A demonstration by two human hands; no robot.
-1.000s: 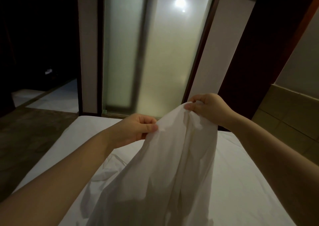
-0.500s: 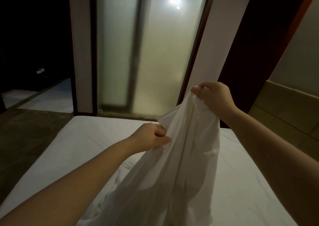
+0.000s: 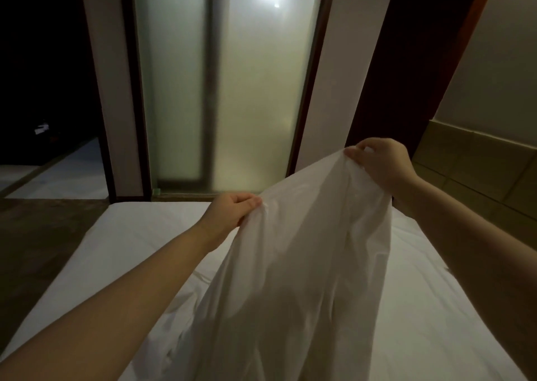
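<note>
A white cloth, like a sheet or pillowcase, hangs in loose folds above the bed. My left hand pinches its upper edge at centre. My right hand grips the same edge higher up and further right. The edge runs taut between the two hands. The cloth's lower part drapes down onto the mattress and out of view at the bottom.
The bed's white mattress fills the lower view, with dark floor to its left. A frosted glass door stands beyond the foot of the bed. A padded headboard panel lines the wall on the right.
My hands have spread apart along the cloth's edge, the right one going further right, so more of the cloth is stretched between them.
</note>
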